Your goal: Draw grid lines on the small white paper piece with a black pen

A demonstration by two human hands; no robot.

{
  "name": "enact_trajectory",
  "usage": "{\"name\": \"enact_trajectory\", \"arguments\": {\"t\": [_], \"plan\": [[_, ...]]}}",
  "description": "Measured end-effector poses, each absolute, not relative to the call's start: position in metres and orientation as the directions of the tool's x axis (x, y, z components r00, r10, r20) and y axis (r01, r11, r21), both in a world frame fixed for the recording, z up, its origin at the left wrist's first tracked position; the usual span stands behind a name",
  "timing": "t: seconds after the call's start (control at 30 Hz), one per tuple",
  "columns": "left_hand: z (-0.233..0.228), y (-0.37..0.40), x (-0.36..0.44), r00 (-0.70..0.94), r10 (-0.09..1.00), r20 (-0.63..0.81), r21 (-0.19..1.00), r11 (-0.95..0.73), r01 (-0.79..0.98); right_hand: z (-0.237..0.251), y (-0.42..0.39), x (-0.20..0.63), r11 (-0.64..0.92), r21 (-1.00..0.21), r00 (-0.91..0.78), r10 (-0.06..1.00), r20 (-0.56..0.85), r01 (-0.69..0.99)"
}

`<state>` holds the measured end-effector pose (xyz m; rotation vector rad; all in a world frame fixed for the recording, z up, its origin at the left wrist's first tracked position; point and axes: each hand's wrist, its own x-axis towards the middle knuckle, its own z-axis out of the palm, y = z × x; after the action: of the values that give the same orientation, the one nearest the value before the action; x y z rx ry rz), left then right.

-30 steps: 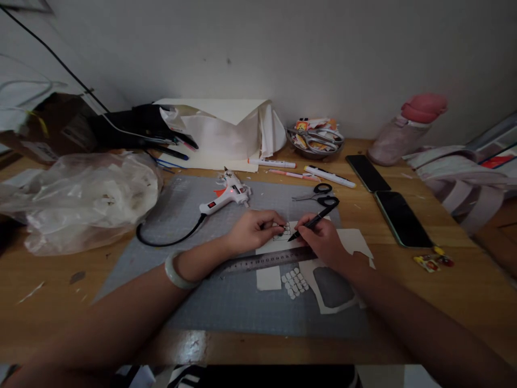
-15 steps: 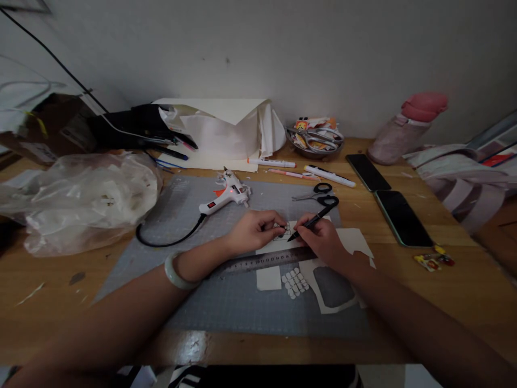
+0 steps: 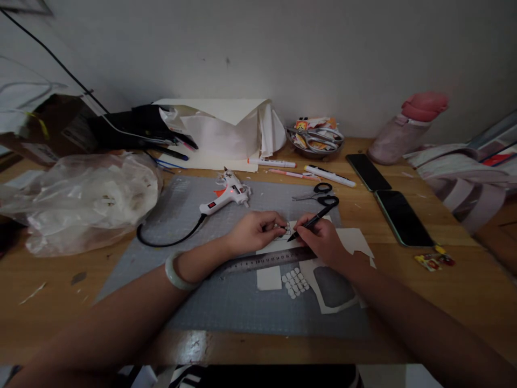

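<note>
My right hand (image 3: 323,241) grips a black pen (image 3: 313,221) with its tip on a small white card (image 3: 285,237) marked with a grid of squares. My left hand (image 3: 252,230) presses its fingertips on that card to hold it down. Both rest on a grey cutting mat (image 3: 210,302). A steel ruler (image 3: 266,260) lies just in front of my hands. Below it sit a small blank white square (image 3: 269,278), several tiny cut white pieces (image 3: 295,283) and a white sheet with a cut-out hole (image 3: 335,288).
A white glue gun (image 3: 226,196) with a black cord lies at the mat's back. Black scissors (image 3: 319,195), markers (image 3: 329,176), two phones (image 3: 402,218), a pink bottle (image 3: 407,129), a bowl of scissors (image 3: 315,141) and a plastic bag (image 3: 81,196) surround the mat.
Nothing has moved much; the pen tip and my left fingertips shifted only slightly on the card.
</note>
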<state>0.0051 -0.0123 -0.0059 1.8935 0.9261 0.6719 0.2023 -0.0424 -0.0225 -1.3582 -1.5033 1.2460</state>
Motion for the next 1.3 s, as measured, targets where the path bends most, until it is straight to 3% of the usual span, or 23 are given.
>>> {"name": "enact_trajectory", "arguments": {"t": [0.4,0.63,0.87,1.3], "plan": [[-0.0068,-0.0115,0.006,0.572,0.817,0.073,0.905,-0.295,0.307,-0.0235,-0.0425,0.2031,-0.035,-0.964,-0.171,0.982,-0.083,0.265],[-0.0052,-0.0112,0.0054,0.6,0.8,-0.016,0.839,-0.315,0.443,-0.0219,-0.0426,0.2017,-0.016,-0.967,-0.169,0.984,-0.061,0.255],[-0.0021,-0.0106,0.0059,0.581,0.814,-0.02,0.9,-0.238,0.365,-0.0237,-0.0424,0.2029,-0.023,-0.966,-0.168,0.983,-0.068,0.256],[-0.0026,-0.0111,0.0067,0.577,0.816,-0.022,0.878,-0.261,0.402,-0.023,-0.0426,0.2024,-0.019,-0.964,-0.174,0.982,-0.067,0.265]]}}
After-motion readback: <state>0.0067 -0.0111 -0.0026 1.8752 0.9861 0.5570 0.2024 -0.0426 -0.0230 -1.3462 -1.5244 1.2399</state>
